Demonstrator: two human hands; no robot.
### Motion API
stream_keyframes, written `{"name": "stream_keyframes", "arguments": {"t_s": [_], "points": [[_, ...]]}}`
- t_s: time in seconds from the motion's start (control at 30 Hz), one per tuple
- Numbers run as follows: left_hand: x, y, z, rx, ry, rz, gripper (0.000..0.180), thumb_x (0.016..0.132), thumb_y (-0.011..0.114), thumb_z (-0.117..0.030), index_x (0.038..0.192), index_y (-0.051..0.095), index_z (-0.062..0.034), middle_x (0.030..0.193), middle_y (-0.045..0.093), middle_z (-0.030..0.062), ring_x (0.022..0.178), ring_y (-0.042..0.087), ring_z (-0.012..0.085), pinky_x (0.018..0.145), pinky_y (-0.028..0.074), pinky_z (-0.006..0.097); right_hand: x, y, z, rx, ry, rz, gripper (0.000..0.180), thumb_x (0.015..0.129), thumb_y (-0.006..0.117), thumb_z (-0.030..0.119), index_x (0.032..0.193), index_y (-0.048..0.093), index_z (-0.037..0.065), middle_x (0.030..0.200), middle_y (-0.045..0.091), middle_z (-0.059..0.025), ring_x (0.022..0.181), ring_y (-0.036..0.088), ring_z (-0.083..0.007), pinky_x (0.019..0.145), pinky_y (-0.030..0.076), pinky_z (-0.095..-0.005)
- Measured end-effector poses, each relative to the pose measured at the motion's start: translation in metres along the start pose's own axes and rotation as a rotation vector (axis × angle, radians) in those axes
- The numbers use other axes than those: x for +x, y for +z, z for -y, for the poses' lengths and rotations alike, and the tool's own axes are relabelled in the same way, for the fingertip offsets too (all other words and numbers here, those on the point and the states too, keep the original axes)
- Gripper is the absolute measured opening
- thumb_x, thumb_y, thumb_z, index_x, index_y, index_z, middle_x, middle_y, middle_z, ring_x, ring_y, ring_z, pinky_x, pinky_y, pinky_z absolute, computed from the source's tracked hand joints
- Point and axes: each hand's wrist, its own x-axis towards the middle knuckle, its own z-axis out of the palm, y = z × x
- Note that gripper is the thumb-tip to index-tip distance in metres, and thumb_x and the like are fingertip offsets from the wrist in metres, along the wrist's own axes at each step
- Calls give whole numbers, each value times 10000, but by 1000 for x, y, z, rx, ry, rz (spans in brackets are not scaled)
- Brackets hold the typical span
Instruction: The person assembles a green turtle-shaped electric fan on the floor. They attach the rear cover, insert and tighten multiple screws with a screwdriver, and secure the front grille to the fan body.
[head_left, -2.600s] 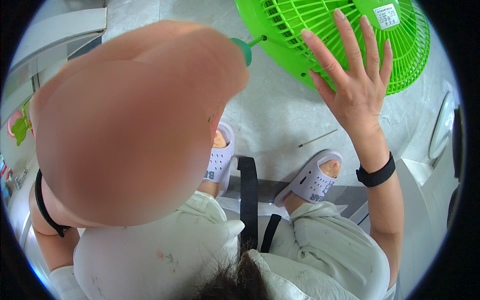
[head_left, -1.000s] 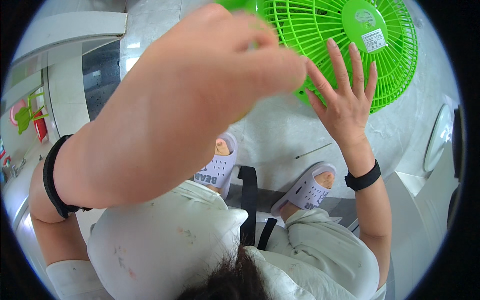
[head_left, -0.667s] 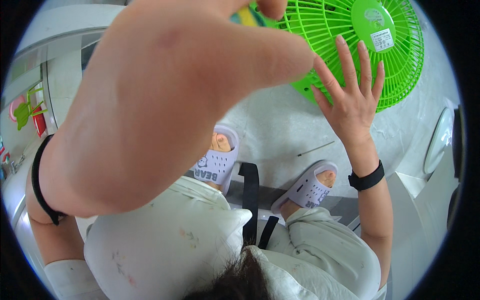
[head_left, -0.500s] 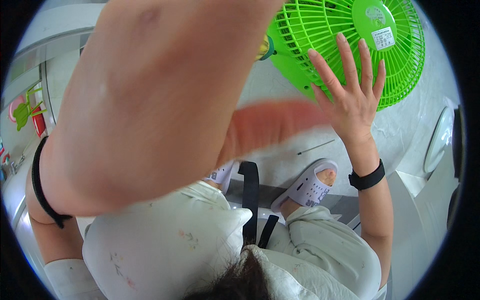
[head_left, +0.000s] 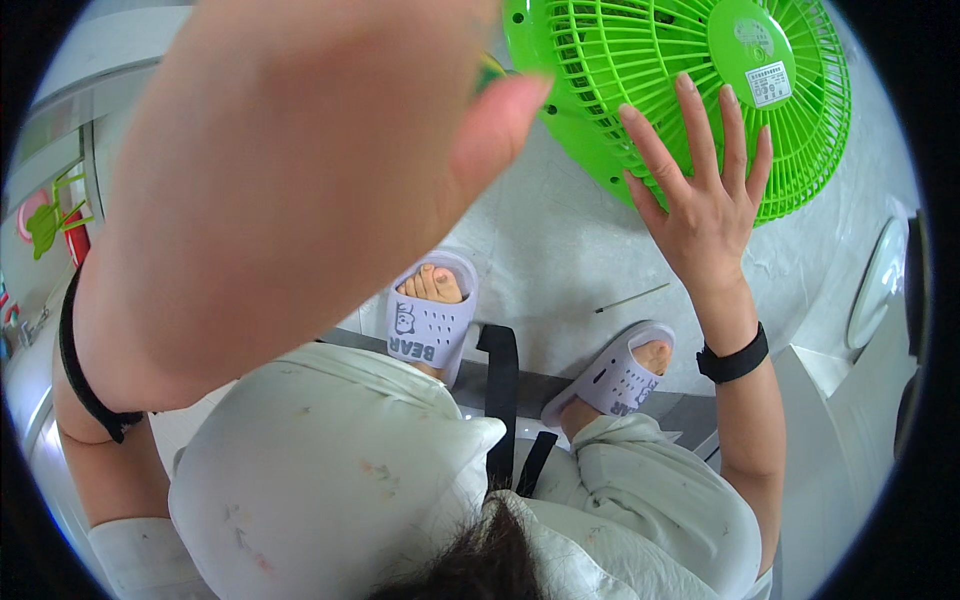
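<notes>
A bright green fan (head_left: 590,140) lies on the floor with its ribbed grille and round labelled hub facing up. My right hand (head_left: 703,205) rests flat on the lower part of the grille, fingers spread, a black band round the wrist. Very close to the camera, my left hand (head_left: 300,170) looms large and blurred. Its thumb reaches toward the fan's left edge; the other fingers are out of sight. Beside the thumb, a bit of a yellow and green object (head_left: 490,72) shows, mostly hidden behind this hand. Whether the hand touches it, I cannot tell.
A thin metal rod with a dark end (head_left: 632,298) lies on the grey floor (head_left: 560,240) below the fan. My slippered feet stand near it, with a black strap (head_left: 499,400) hanging between them. A pale oval lid-like object (head_left: 876,282) stands at the right.
My left hand has moved up and left, its thumb swinging upward and uncovering my left slipper and more of the fan's edge. My right hand stays on the grille.
</notes>
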Motion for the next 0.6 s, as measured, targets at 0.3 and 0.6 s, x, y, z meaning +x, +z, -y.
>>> {"name": "stream_keyframes", "arguments": {"t_s": [0.3,0.6], "points": [[2,3,2,7,25,-34,227,732,666,-3,937,571,-18,863,591,132,718,579,284,624,462,316,-1,-1,0,-14,1,19,682,687,718,328,1300,462,485,1428,401,37,1330,334,-270,1103,147,-516],[-3,4,-9,16,-160,0,278,701,688,-11,955,574,-21,879,597,119,732,578,295,631,465,325,0,-1,1,-16,5,0,675,692,717,323,1294,463,492,1426,403,42,1333,332,-265,1107,146,-511]]}}
